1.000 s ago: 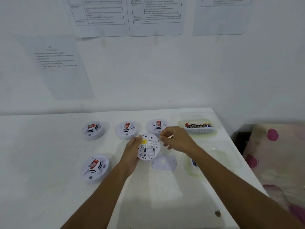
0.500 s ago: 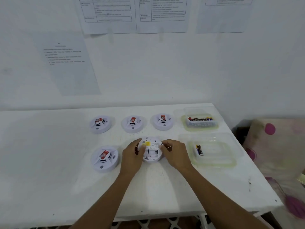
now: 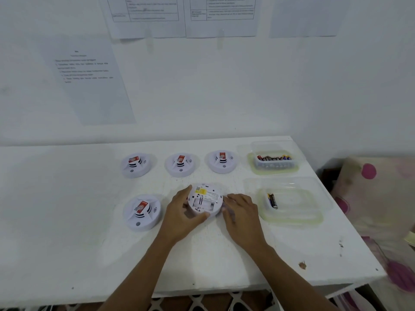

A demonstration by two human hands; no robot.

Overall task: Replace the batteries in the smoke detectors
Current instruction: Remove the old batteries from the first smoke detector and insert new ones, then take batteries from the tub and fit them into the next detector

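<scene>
– Where's the detector point(image 3: 205, 199)?
– Back up on the table point(image 3: 67, 221), the near tray point(image 3: 294, 217) to its right.
– Your hands?
– Left hand point(image 3: 179, 214) curls round its left rim, thumb nearest me. Right hand point(image 3: 241, 212) meets its right rim; blurred, grip unclear.

From where I stand, the person's left forearm point(image 3: 134, 272) and right forearm point(image 3: 287, 272) are both bare, from the wrists to the lower edge of the view. They are slim and taper to narrow wrists. The left hand point(image 3: 179, 212) and right hand point(image 3: 242, 212) are bare too, with long, slender fingers; those of the right hand are blurred, so I can't make out finer detail.
</scene>
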